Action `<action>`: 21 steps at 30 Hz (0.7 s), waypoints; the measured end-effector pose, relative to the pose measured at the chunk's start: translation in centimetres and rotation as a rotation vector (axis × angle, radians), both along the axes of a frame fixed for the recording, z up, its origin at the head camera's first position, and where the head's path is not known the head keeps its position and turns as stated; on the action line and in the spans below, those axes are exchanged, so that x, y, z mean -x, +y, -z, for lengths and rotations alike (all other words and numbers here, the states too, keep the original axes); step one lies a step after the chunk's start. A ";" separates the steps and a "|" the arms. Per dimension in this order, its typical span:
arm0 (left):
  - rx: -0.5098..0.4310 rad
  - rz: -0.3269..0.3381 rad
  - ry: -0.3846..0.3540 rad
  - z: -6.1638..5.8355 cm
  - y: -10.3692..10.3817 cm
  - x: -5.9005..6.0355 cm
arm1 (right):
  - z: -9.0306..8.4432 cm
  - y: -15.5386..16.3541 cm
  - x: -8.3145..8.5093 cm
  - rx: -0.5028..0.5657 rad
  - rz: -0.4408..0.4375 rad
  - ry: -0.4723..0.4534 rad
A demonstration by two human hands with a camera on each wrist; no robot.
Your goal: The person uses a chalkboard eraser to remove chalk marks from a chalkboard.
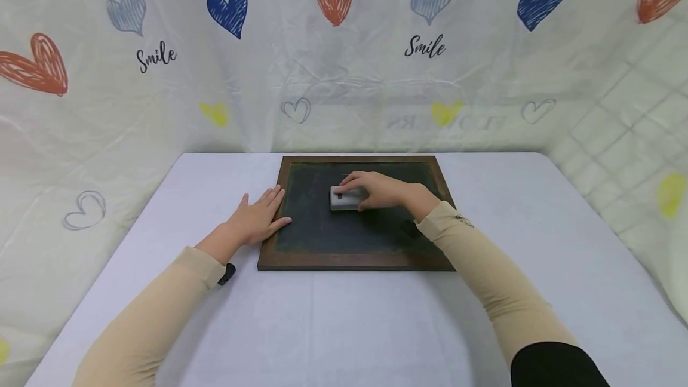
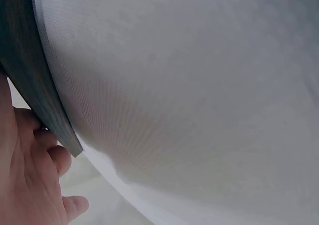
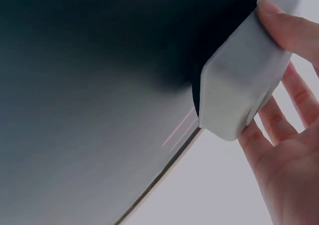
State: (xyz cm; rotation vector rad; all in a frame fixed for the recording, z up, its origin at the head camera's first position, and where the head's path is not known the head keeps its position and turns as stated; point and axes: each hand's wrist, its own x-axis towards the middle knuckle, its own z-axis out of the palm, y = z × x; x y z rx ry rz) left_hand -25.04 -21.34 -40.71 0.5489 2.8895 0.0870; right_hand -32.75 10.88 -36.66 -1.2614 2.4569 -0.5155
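A small blackboard [image 1: 317, 232] with a brown wooden frame lies flat on the white-covered table. My right hand [image 1: 384, 189] grips a grey-white blackboard eraser [image 1: 343, 200] near the middle of the dark surface, thumb on one side and fingers on the other. In the right wrist view, the eraser [image 3: 244, 65] shows its pale back and dark underside, and two thin pinkish lines [image 3: 178, 128] show on the board near it. At the board's left edge, my left hand [image 1: 257, 218] rests with fingers spread. The left wrist view catches that hand [image 2: 35, 170] against the wooden frame [image 2: 37, 80].
White cloth covers the table [image 1: 344, 327] around the board. Behind it hangs a pale curtain [image 1: 344, 64] printed with hearts and the word "Smile". A dark strap piece [image 1: 227, 274] sits at the left cuff.
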 end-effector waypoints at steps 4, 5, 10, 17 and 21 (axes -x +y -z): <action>-0.004 0.000 -0.005 0.1 -0.1 0.0 | 0.2 2.4 0.0 0.021 -0.006 -0.011; -0.001 -0.002 -0.004 0.1 -0.1 0.0 | 0.2 3.1 0.0 0.028 -0.007 -0.010; 0.012 -0.007 0.007 0.1 -0.1 0.1 | 0.1 7.6 -0.6 0.065 0.050 -0.007; 0.014 -0.007 -0.001 0.3 -0.1 0.2 | 0.0 10.6 -1.2 0.088 0.096 -0.004; 0.015 -0.005 0.003 0.5 -0.2 0.2 | -0.1 9.7 -0.9 0.072 0.081 0.009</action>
